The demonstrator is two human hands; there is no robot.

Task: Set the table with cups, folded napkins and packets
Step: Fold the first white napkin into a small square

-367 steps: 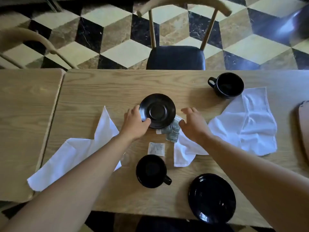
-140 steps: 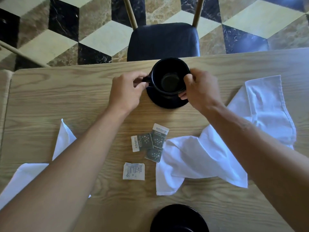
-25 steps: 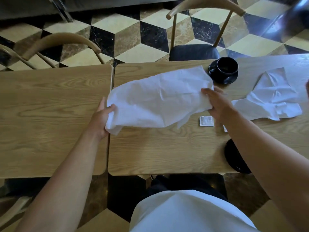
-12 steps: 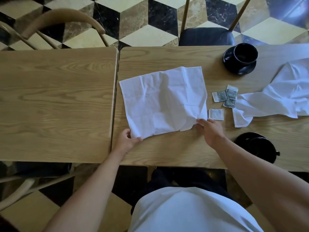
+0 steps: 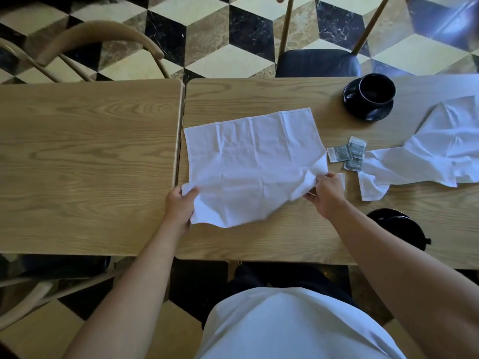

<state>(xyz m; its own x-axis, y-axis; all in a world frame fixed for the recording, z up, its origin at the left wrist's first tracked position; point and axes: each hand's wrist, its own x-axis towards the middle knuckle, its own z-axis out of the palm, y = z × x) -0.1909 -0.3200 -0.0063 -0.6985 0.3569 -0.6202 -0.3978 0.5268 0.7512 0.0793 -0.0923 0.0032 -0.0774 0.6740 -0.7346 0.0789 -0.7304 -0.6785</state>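
A white napkin (image 5: 252, 164) lies spread on the tabletop (image 5: 259, 239) beside its left edge, far hem flat, near part lifted and creased. The left hand (image 5: 179, 206) pinches the near left corner; the right hand (image 5: 327, 193) grips the near right corner, bunching the cloth. Just right of the napkin sit a few small packets (image 5: 347, 154), one more half hidden behind the right hand. A second napkin (image 5: 430, 154) lies rumpled toward the right edge. A black cup (image 5: 377, 90) stands on a saucer (image 5: 363, 112) near the far edge. Another black cup (image 5: 400, 225) shows at the near edge, partly hidden by the right forearm.
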